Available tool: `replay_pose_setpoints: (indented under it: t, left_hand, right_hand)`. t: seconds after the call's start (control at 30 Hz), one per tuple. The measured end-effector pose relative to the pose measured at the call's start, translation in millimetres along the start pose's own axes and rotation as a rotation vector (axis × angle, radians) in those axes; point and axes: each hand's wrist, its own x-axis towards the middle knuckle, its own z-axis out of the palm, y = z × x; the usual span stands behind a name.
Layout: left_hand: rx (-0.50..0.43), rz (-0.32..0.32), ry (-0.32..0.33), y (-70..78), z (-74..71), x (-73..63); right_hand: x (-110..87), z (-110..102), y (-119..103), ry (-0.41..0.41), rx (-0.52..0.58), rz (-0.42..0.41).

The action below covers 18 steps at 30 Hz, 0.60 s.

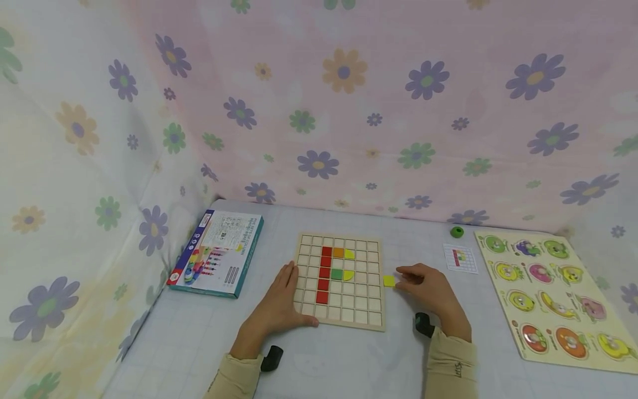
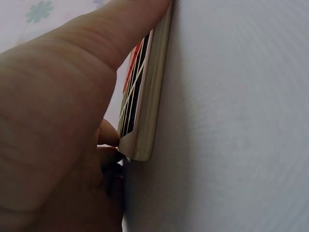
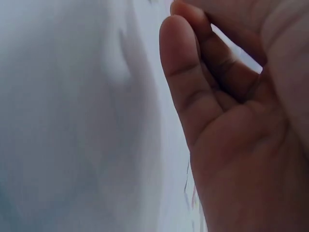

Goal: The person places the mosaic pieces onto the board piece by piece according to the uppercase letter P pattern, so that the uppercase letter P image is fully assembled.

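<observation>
A wooden grid board (image 1: 361, 324) lies flat on the table in the head view. Several red square tiles (image 1: 324, 272) form a column on it, beside an orange tile (image 1: 338, 252), a green tile (image 1: 336, 274) and two yellow rounded tiles (image 1: 349, 275). My left hand (image 1: 275, 302) rests against the board's lower left corner, thumb along the front edge and fingers at the left side. Just right of the board, my right hand (image 1: 427, 287) has a yellow square tile (image 1: 389, 281) at its thumb and fingertips. The right wrist view hides that tile.
A small pattern card (image 1: 461, 259) lies to the right, near a green bead (image 1: 456, 232). Beyond it is a fruit puzzle board (image 1: 543, 310). A toy box (image 1: 216, 253) lies at the left. Flowered cloth (image 1: 344, 138) hangs behind the table.
</observation>
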Motion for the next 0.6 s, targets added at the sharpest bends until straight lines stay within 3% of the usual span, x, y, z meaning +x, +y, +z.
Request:
replay_pose_setpoints:
  t: [0.27,0.6]
  left_hand:
    - [-0.017,-0.006,0.004,0.6,1.2,-0.4]
    - [-0.007,-0.009,0.007,-0.5,1.1,-1.0]
  right_hand:
    - [0.7,0.0,10.6,-0.048,-0.017,-0.022]
    - [3.2,6.7,6.8,-0.047,-0.039,-0.063]
